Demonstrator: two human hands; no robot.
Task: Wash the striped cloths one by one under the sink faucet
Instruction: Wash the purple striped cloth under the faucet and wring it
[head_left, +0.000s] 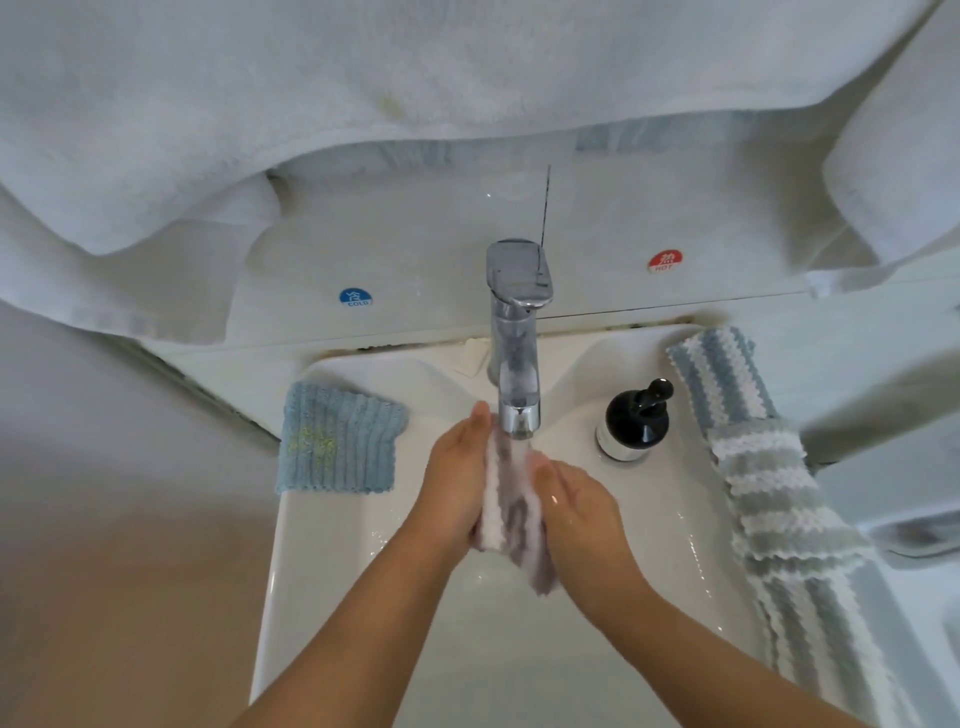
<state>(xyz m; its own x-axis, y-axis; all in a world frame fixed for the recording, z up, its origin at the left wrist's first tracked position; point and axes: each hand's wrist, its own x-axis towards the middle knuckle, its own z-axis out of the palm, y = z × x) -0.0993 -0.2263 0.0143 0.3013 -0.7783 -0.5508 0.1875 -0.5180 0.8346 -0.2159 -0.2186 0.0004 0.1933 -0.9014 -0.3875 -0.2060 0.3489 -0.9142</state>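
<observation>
Your left hand (460, 480) and right hand (582, 512) sandwich a pink-and-grey striped cloth (511, 512) between the palms, straight under the faucet (517, 358). Fingers on both hands lie straight and pressed together, flat against the cloth, not curled round it; left fingertips reach up just beside the spout, right fingertips sit a little lower. The cloth is bunched lengthwise, its lower end hanging out below the heels of your hands, over the sink (322, 545) basin. Whether water is running is hard to tell; wet droplets show on the basin near your right wrist. Left of your left fingers, well apart, a blue cloth (337, 441) lies flat on the sink rim. Right of your right fingers, a black-topped soap bottle (634, 421) stands upright on the rim; beyond it, striped cloths (769, 499) in blue, grey and white are laid along the right edge. White towels (311, 104) hang above the faucet.
</observation>
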